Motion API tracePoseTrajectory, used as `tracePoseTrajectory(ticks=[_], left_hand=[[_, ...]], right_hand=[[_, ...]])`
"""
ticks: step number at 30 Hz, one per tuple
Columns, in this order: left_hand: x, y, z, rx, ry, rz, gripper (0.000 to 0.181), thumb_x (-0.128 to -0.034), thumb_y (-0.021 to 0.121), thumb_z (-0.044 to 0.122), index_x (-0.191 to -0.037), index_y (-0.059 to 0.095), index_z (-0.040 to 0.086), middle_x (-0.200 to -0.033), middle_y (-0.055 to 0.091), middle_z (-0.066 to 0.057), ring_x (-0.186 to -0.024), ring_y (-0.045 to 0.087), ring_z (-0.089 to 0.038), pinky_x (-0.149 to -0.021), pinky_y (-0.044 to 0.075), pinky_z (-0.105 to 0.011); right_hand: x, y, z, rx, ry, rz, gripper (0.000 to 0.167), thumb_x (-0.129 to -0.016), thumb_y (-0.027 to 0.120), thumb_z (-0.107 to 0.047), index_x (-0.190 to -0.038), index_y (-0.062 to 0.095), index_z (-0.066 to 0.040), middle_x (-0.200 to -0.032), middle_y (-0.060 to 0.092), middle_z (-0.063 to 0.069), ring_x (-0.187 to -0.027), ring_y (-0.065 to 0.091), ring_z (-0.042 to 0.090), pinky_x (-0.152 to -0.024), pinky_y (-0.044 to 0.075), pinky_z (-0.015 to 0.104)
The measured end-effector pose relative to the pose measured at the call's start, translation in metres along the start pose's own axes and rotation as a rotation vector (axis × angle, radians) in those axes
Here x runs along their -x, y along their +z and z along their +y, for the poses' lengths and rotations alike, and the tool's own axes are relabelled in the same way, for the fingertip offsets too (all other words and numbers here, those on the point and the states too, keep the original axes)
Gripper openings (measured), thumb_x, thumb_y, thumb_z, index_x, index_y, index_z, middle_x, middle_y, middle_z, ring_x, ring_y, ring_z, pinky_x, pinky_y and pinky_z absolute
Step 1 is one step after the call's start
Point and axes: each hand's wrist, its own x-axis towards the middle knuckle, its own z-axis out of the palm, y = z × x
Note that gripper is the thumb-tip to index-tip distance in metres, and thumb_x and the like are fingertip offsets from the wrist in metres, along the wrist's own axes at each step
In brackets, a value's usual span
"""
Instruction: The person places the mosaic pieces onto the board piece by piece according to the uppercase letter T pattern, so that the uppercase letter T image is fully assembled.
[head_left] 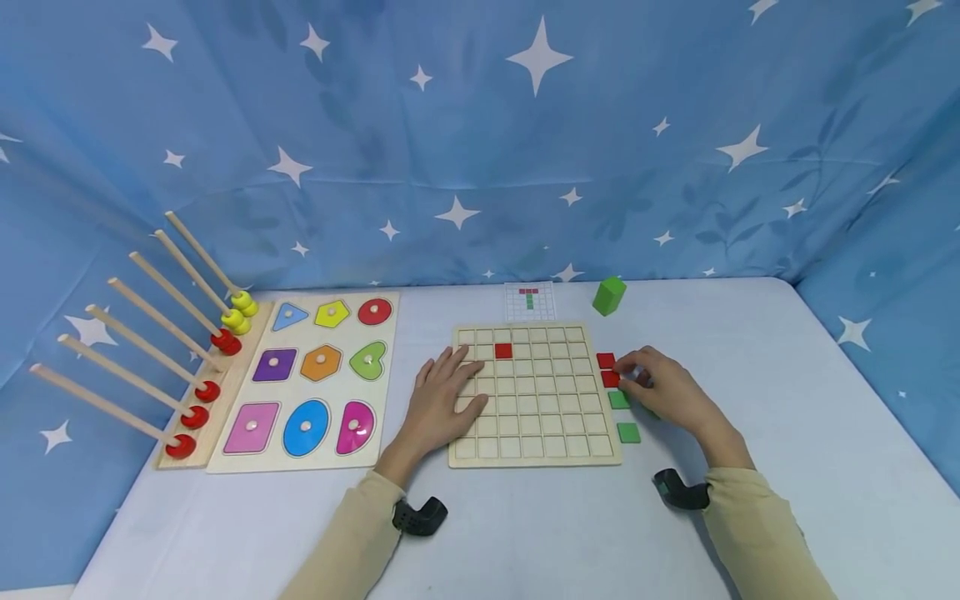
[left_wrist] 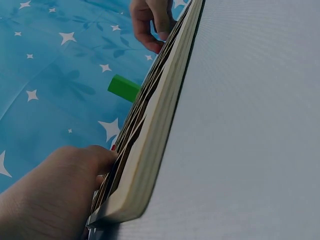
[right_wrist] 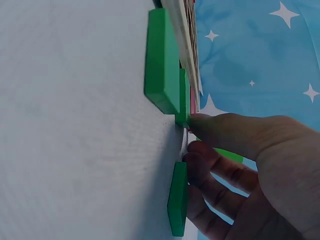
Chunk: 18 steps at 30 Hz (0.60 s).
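Observation:
The wooden grid board (head_left: 528, 450) has one red tile (head_left: 503, 351) in its second row. Spread over the board's left side is my left hand (head_left: 442, 408), fingers relaxed; its thumb side shows in the left wrist view (left_wrist: 55, 190). My right hand (head_left: 675, 396) has its thumb and a finger at the right edge of the lower red tile (head_left: 610, 379), pinching it. Another red tile (head_left: 605, 360) lies just behind. In the right wrist view, that hand (right_wrist: 270, 175) is beside several green tiles (right_wrist: 162, 60), one of them below the curled fingers.
A pattern card (head_left: 529, 302) and a green block (head_left: 609, 296) stand behind the board. To the left lie a shape puzzle (head_left: 292, 383) and a rack of slanted pegs (head_left: 161, 321) with red and yellow beads. A starry blue curtain (head_left: 480, 150) borders the table.

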Motion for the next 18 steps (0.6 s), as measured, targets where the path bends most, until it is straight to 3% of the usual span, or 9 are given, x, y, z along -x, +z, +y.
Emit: tracePoseTrajectory(ticks=[7,18], left_hand=[[0.0029,0.0031,-0.0005,0.011,-0.003,0.016,0.049,-0.0889,0.057,0.036,-0.133,0.054,0.016,-0.150,0.039,-0.010,-0.142,0.027,-0.034,-0.113,0.019,-0.055],[0.0002,0.0005,0.0008,-0.002,-0.010,-0.008,0.049,-0.0905,0.055,0.038,-0.135,0.052,0.018,-0.152,0.036,-0.009,-0.143,0.025,-0.032,-0.115,0.017,-0.053]], right_hand=[[0.0004,0.0029,0.0016,-0.022,0.024,-0.012,0.028,-0.088,0.064,-0.013,-0.115,0.061,-0.007,-0.107,0.059,0.012,-0.083,0.053,0.020,-0.067,0.046,0.028],[0.0015,-0.0008,0.0037,-0.105,0.014,-0.022,0.022,-0.087,0.065,-0.011,-0.106,0.056,-0.005,-0.104,0.058,0.012,-0.088,0.056,0.023,-0.068,0.048,0.030]])
